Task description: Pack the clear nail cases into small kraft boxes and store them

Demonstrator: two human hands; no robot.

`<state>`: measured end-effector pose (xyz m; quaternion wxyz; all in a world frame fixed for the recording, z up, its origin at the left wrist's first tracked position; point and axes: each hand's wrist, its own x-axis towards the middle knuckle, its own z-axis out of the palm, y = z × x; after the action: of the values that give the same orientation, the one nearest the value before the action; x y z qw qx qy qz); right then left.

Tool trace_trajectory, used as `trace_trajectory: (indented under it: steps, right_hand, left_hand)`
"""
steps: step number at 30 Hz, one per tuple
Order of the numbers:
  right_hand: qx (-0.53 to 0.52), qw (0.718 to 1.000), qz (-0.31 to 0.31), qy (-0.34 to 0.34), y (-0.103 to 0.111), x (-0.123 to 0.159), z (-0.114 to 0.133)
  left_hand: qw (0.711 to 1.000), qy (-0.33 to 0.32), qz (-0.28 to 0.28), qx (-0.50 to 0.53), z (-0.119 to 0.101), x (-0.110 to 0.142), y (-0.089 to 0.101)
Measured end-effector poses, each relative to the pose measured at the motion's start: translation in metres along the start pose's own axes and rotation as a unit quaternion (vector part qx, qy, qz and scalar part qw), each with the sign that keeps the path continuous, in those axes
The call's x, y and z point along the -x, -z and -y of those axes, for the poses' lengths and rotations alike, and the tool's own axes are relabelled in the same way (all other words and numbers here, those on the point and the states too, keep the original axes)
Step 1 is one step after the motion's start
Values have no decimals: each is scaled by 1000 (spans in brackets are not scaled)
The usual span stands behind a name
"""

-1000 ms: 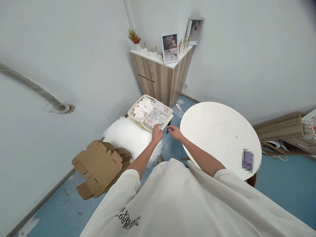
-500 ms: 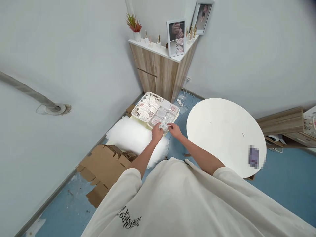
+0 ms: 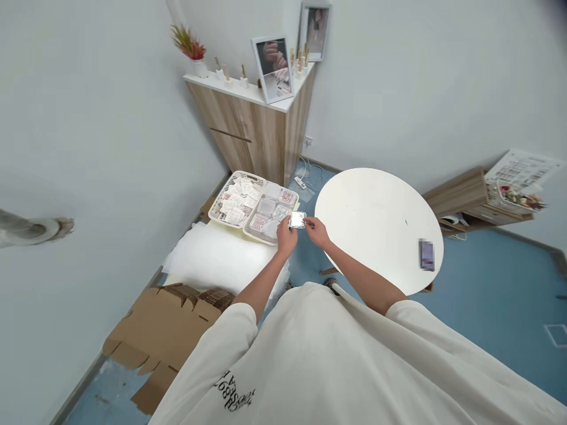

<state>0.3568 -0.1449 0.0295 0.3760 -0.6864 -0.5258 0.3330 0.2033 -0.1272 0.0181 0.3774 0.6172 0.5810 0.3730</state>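
A small clear plastic box (image 3: 297, 220) with a bright, glaring top is held between my hands, at the right edge of the baskets. My left hand (image 3: 287, 234) grips its left side, and the fingers of my right hand (image 3: 316, 231) pinch its right edge. What lies inside the box is lost in the glare. Just left of my hands, a white basket (image 3: 248, 234) carries several similar clear boxes, some with pink or red contents. Beside that one, another white basket (image 3: 215, 206) is filled with small white printed cards (image 3: 239, 202).
A round white table (image 3: 376, 224) stands on the right with a blurred purple item (image 3: 426, 255). White foam wrap (image 3: 217, 254) and flattened cardboard (image 3: 163, 324) lie at left. Behind the baskets rises a wooden corner cabinet (image 3: 252, 133) with picture frames (image 3: 273, 68) and a plant (image 3: 189, 44).
My hands have lifted the clear box away from over the basket and brought it to the right, toward the table. The view has turned right.
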Motion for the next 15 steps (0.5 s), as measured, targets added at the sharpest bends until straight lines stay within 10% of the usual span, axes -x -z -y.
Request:
trace_trajectory:
  steps: [15]
  right_hand:
    - [-23,992,-65,-103,163,25,-116]
  left_hand:
    - [979,28,202,18,-77,28,-168]
